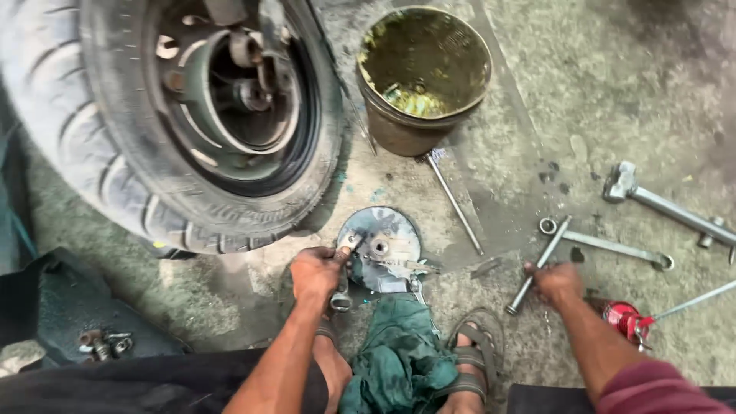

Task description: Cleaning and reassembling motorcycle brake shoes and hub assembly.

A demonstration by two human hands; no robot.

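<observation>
I see my left hand (316, 272) closed around a spanner (343, 270), its head set against the round metal plate (381, 248) lying on the concrete floor (613, 100) just below the tyre (115, 153). My right hand (556, 280) is clamped on the lower part of a long socket wrench (538, 265), which slants up towards another wrench (609, 247). A green rag (399, 356) lies between my sandalled feet (474, 360), touching the plate. A dirty bucket (422, 77) stands beside the tyre.
</observation>
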